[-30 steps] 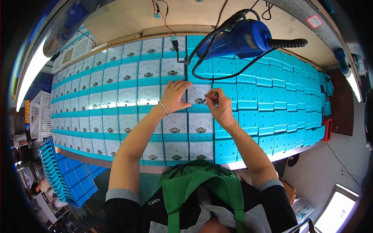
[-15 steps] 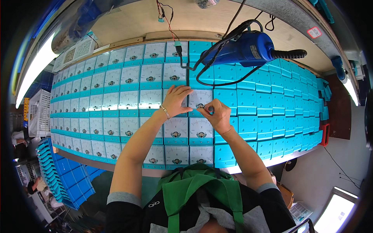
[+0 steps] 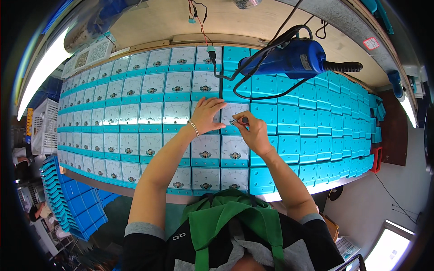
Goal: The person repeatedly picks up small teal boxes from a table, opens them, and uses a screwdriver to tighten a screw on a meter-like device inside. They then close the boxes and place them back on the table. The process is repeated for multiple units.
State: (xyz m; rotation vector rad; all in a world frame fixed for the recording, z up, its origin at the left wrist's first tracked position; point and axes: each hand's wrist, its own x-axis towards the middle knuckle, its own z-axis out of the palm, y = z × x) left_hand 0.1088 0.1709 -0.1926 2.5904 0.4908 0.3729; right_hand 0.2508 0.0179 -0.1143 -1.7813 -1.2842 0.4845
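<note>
From a distance, I am resting my left hand (image 3: 207, 118) at the left edge of a white-faced meter (image 3: 233, 109), fingers and thumb parted, seemingly to steady it. My right hand (image 3: 256, 135) is pinching a small dark-handled tool (image 3: 244, 120), probably for fine control, and the meter is lying face up between both hands, its lower front beside those right fingers.
</note>
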